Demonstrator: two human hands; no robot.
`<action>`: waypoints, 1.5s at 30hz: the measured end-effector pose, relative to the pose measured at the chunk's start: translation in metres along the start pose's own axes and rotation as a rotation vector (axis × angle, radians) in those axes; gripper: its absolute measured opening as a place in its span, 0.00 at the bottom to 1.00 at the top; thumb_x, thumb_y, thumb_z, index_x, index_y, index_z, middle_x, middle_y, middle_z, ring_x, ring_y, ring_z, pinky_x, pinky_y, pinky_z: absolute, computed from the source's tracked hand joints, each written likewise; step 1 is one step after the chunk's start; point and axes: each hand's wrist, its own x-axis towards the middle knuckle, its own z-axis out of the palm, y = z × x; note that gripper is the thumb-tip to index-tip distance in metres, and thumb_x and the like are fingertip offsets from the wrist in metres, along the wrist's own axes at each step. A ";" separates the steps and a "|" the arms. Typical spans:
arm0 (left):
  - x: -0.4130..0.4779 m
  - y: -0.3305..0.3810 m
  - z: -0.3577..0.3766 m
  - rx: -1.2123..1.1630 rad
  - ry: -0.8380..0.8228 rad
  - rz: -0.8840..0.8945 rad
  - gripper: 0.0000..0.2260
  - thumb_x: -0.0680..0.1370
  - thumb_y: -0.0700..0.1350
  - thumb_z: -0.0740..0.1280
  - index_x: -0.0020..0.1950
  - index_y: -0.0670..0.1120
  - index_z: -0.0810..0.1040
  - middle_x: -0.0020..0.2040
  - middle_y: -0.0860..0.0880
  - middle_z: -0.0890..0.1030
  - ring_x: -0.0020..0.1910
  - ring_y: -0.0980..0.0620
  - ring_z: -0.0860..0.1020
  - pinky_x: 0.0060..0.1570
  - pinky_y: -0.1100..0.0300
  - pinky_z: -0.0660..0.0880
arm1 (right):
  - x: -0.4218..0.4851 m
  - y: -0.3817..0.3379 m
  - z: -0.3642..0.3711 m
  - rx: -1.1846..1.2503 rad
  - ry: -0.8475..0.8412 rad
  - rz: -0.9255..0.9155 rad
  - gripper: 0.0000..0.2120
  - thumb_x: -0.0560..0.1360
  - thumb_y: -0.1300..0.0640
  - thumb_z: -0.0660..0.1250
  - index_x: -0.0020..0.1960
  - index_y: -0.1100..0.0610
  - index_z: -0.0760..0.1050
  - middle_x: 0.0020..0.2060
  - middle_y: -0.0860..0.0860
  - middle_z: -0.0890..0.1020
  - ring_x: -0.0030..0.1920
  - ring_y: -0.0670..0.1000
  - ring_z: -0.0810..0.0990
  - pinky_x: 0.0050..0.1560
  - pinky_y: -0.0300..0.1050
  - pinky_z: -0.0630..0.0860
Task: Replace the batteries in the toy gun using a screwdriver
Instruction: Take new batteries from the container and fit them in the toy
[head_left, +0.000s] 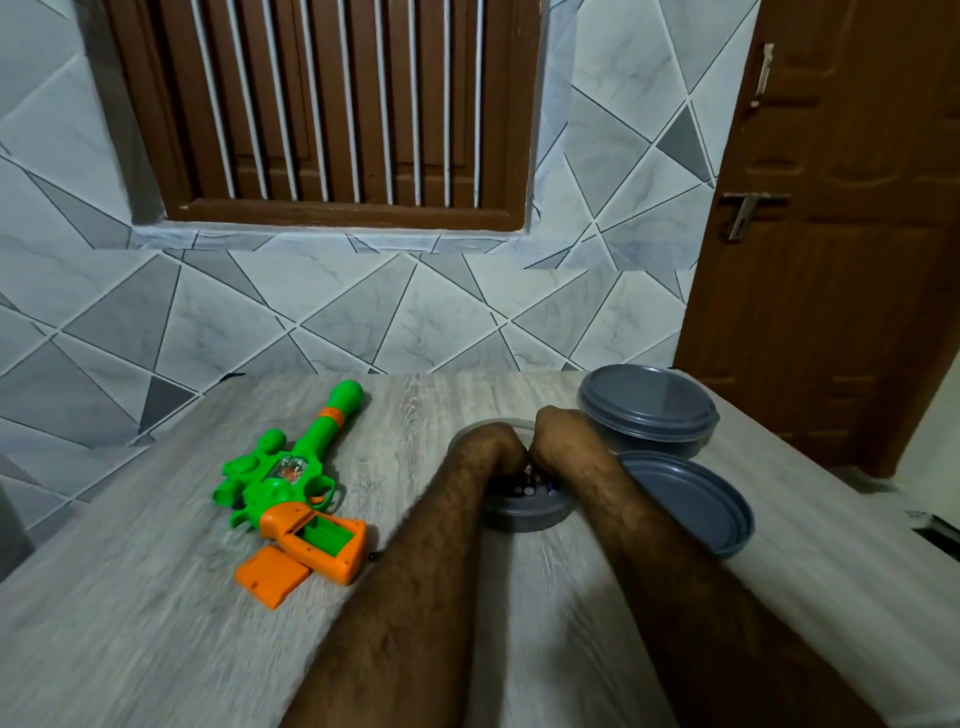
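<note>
Head shows one toy gun (291, 478), one orange cover (270, 574).

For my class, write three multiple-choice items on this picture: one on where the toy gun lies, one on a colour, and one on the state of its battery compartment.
1. Where on the table does the toy gun lie?
A. on the person's left
B. inside a round tub
C. at the right edge

2. What colour is the loose battery cover?
A. blue
B. orange
C. white

3. The battery compartment in the grip is:
A. screwed shut
B. taped over
C. open

Answers:
1 A: it lies flat on the left part of the table.
2 B: the flat orange piece lies on the table right by the grip.
3 C: the green inside of the grip shows, with the cover off.
</note>
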 end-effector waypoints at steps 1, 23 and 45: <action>0.000 0.000 -0.001 -0.028 -0.010 -0.010 0.14 0.80 0.42 0.65 0.65 0.40 0.76 0.60 0.45 0.79 0.52 0.50 0.78 0.52 0.57 0.71 | 0.001 -0.001 0.003 -0.004 0.003 -0.003 0.16 0.78 0.61 0.64 0.64 0.62 0.73 0.61 0.59 0.79 0.60 0.58 0.78 0.53 0.46 0.74; -0.002 -0.003 -0.007 -0.553 -0.129 -0.230 0.12 0.82 0.37 0.59 0.39 0.36 0.73 0.38 0.42 0.76 0.37 0.49 0.77 0.54 0.60 0.77 | 0.016 -0.004 0.004 0.368 -0.153 0.174 0.07 0.74 0.63 0.71 0.42 0.60 0.72 0.38 0.56 0.80 0.39 0.54 0.82 0.40 0.44 0.81; -0.008 -0.025 -0.011 -1.183 -0.026 -0.049 0.07 0.77 0.27 0.60 0.44 0.35 0.75 0.42 0.37 0.78 0.42 0.43 0.79 0.45 0.48 0.81 | 0.006 0.012 -0.002 1.187 -0.094 0.071 0.05 0.72 0.71 0.70 0.45 0.64 0.81 0.46 0.62 0.85 0.45 0.56 0.85 0.43 0.46 0.84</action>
